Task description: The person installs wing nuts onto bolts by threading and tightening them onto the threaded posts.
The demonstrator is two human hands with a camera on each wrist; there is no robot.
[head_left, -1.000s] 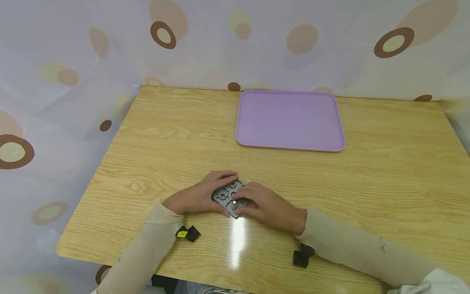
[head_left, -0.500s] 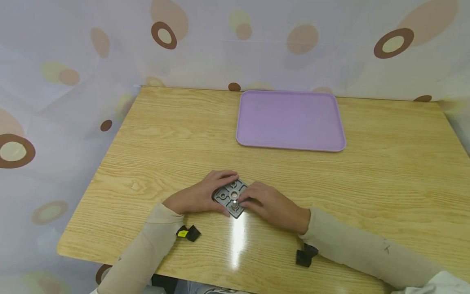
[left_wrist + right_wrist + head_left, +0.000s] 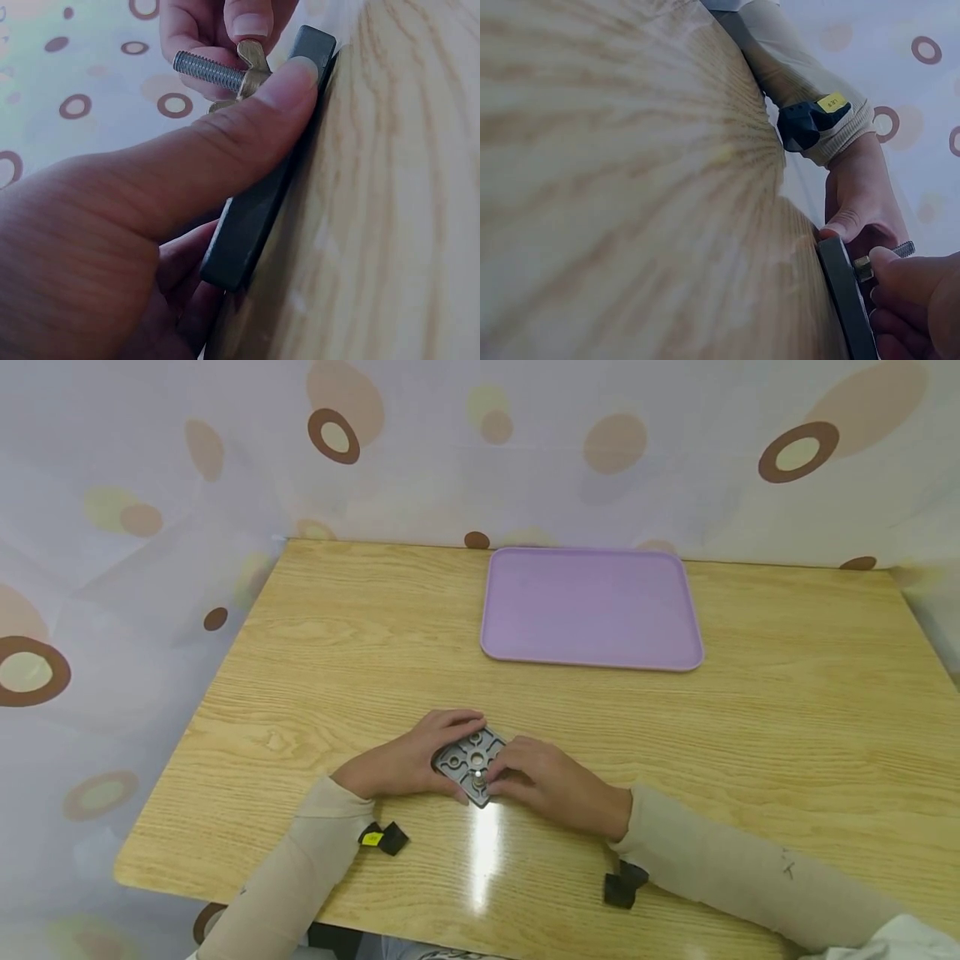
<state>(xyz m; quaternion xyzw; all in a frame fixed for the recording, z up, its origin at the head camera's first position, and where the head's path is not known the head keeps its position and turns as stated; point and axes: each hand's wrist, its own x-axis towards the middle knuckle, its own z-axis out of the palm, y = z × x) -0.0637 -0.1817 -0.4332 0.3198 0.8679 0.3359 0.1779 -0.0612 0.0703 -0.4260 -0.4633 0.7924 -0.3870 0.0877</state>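
Note:
A square grey metal plate [image 3: 465, 752] with raised ribs and round holes lies on the table. My left hand [image 3: 408, 762] grips it from the left, thumb along the near edge and fingers along the far one. From the plate's near corner a threaded bolt [image 3: 206, 69] stands up. A brass wing nut [image 3: 253, 61] is on the bolt, low down by the plate. My right hand [image 3: 555, 787] pinches the wing nut between thumb and curled fingers, which partly hide it in the head view. The right wrist view shows the bolt's end [image 3: 904, 248] beyond the thumb.
A purple tray [image 3: 592, 606] lies at the back of the wooden table [image 3: 337, 643], near the patterned curtain [image 3: 555, 435]. Black wrist mounts [image 3: 626, 883] hang from both sleeves. The table's front edge is close to the person's lap.
My right fingers have drawn back a little to the right from over the bolt and curled more, uncovering the plate's centre hole. The left hand and plate stay in place.

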